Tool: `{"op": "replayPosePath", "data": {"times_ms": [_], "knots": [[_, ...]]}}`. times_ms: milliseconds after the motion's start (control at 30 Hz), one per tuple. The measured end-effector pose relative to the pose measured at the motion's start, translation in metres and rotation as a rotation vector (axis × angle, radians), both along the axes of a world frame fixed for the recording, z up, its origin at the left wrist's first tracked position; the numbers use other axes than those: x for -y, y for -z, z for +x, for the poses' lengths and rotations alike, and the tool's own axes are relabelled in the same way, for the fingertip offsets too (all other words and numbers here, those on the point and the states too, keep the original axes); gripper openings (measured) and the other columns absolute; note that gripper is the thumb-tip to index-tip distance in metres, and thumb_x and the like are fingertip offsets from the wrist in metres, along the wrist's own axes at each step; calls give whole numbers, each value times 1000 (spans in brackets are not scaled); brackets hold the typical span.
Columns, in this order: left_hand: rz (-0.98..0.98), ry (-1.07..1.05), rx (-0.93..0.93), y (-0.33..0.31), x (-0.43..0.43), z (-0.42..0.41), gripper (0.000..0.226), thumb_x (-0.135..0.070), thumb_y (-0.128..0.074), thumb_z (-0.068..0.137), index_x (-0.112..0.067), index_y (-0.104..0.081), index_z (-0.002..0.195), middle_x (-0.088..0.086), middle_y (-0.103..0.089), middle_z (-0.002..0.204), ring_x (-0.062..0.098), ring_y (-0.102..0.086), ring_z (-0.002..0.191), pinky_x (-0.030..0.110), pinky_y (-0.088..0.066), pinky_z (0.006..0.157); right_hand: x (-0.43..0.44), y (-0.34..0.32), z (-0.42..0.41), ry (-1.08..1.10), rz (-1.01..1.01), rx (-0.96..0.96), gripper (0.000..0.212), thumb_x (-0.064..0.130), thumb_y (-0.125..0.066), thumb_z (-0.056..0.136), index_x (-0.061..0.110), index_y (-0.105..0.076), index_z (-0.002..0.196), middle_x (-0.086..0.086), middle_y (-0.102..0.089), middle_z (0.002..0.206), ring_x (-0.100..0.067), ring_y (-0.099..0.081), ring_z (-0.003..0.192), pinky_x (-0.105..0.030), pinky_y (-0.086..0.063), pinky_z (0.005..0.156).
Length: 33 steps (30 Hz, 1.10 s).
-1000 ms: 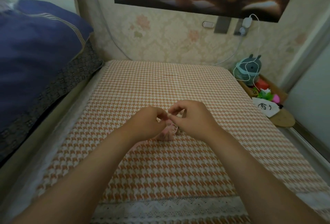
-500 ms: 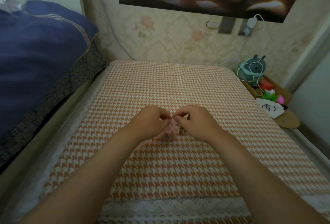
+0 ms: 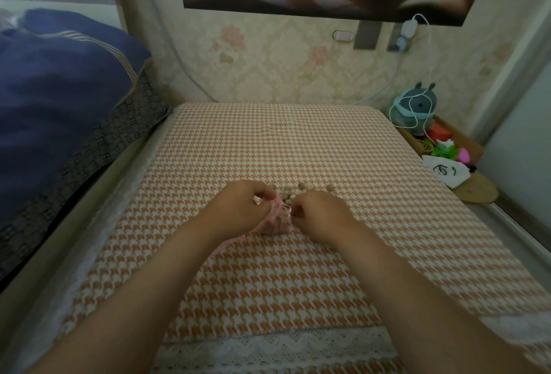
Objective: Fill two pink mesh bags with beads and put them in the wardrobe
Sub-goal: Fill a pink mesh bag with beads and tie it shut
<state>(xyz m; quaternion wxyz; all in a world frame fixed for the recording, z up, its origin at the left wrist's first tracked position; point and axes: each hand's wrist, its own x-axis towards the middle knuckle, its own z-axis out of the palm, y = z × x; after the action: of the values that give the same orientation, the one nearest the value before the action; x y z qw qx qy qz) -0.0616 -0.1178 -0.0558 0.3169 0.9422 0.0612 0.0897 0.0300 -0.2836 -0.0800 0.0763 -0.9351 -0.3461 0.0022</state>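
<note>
Blue bedding (image 3: 59,90) lies far left. On the orange houndstooth cloth (image 3: 268,141), the left hand (image 3: 241,209) pinches the top of a pink mesh bag (image 3: 275,223). Loose tan beads (image 3: 301,186) lie just behind it, and the right hand (image 3: 322,215), fingers curled, pinches the bag's other edge.

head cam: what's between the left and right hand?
The pink mesh bag, its top pinched by the left hand and the right hand. Loose beads lie just beyond the gap, on the houndstooth cover. The head view shows this.
</note>
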Motion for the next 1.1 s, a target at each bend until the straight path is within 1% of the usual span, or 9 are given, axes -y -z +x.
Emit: {"op": "replayPosePath", "data": {"times_ms": [167, 333, 400, 500, 667, 867, 933, 1033, 1100], "knots": [[-6, 14, -7, 1, 0, 1, 27, -22, -57, 93, -23, -68, 118, -11, -66, 119, -6, -57, 82, 4, -39, 68, 1, -4, 1, 61, 78, -20, 18, 34, -59, 93, 30, -74, 101, 6, -72, 102, -19, -66, 92, -32, -53, 73], [-18, 21, -21, 2, 0, 3, 27, -23, -57, 92, -25, -68, 117, -15, -65, 114, -9, -57, 80, 6, -39, 67, 6, -35, -2, 65, 448, -45, 12, 40, -65, 91, 34, -72, 99, 17, -69, 90, -1, -63, 82, -28, -52, 73], [-20, 26, -12, 2, 0, 3, 26, -24, -57, 92, -25, -68, 116, -16, -65, 106, -11, -56, 77, 5, -37, 64, 5, -41, -7, 12, 520, -59, 14, 43, -67, 90, 35, -72, 100, 20, -67, 88, 3, -61, 82, -25, -52, 74], [-31, 46, 10, 2, 2, 3, 21, -24, -56, 92, -27, -70, 109, -18, -65, 89, -11, -55, 63, 5, -35, 54, 0, -36, -15, -75, 429, -32, 18, 50, -66, 88, 37, -71, 100, 19, -65, 92, 1, -59, 87, -30, -53, 77], [-39, 54, 20, 7, -3, 5, 27, -24, -59, 92, -21, -68, 118, -7, -70, 111, -9, -54, 72, 4, -36, 64, -6, -33, -14, -75, 325, -30, 18, 53, -65, 88, 42, -70, 101, 18, -60, 98, -1, -57, 89, -33, -53, 78], [-41, 57, 19, 6, -7, 5, 27, -25, -58, 91, -24, -70, 115, -8, -69, 112, -3, -57, 80, 13, -41, 73, -10, -34, -16, -87, 267, -64, 16, 46, -59, 94, 38, -73, 97, 19, -65, 93, -5, -61, 87, -39, -55, 78], [-52, 68, 20, 5, -8, 5, 26, -24, -58, 91, -25, -71, 114, -9, -70, 108, -3, -58, 79, 14, -43, 74, -11, -34, -15, -44, 252, -92, 25, 49, -55, 94, 33, -74, 92, 13, -70, 85, -6, -63, 78, -39, -56, 73], [-83, 88, 24, 3, -5, 6, 25, -23, -59, 90, -28, -72, 111, -15, -68, 99, -9, -58, 78, 9, -42, 70, -7, -36, -11, 11, 273, -135, 40, 49, -55, 95, 21, -71, 72, 1, -66, 63, -15, -60, 59, -44, -53, 62], [-102, 97, 35, 1, 0, 8, 25, -26, -60, 91, -27, -71, 113, -15, -69, 102, -9, -59, 80, 9, -44, 70, 0, -39, -8, 36, 274, -149, 27, 43, -62, 91, 29, -76, 73, 5, -69, 63, -13, -64, 61, -42, -56, 64]]}}
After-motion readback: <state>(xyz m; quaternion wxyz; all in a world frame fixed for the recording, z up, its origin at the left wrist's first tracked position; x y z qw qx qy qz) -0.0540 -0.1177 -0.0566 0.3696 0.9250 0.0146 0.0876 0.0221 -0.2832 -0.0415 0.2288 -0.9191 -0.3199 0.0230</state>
